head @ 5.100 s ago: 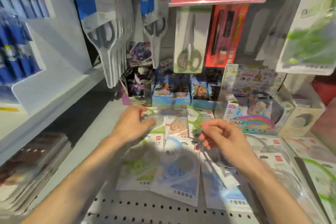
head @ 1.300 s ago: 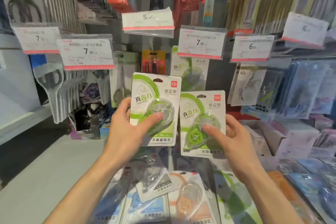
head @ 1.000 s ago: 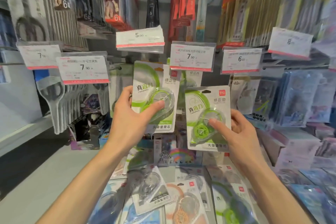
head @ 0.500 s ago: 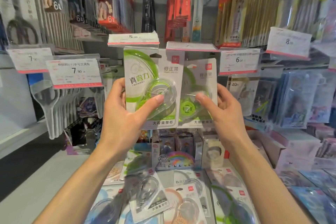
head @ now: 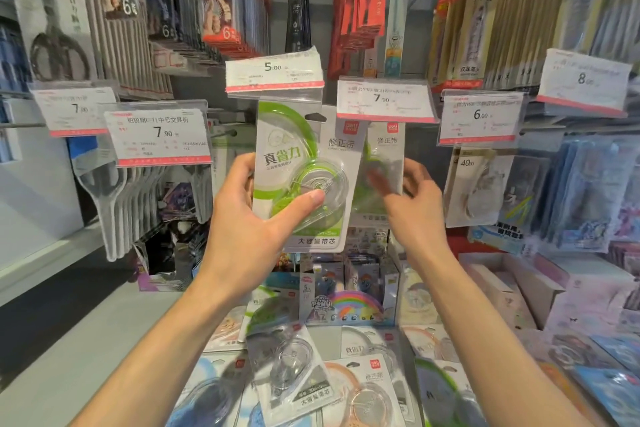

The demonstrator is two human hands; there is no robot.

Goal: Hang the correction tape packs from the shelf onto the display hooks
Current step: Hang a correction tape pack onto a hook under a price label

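Note:
My left hand (head: 242, 218) grips a green-and-white correction tape pack (head: 304, 177), upright, thumb pressed on its clear blister, just below the 5.00 price tag (head: 273, 71). My right hand (head: 412, 211) holds a second green pack (head: 389, 149) partly behind the first one. Its top edge sits tucked under the 7.90 price tag (head: 384, 99). The thumb on it is blurred. The hook behind that tag is hidden, so I cannot tell whether the pack hangs on it. More correction tape packs (head: 294, 374) lie loose on the shelf below.
Hanging scissors (head: 114, 191) fill the hooks at left, behind another 7.90 tag (head: 159, 135). Packs marked 40m (head: 478, 184) hang at right under a 6.00 tag (head: 481, 114). Small toy boxes (head: 346, 302) stand at the shelf's back. Dense rows of hanging stationery overhead.
Both hands lifted green packs from the shelf to the hooks. Over the last second the right pack moved left and up, under the 7.90 tag and behind the left pack.

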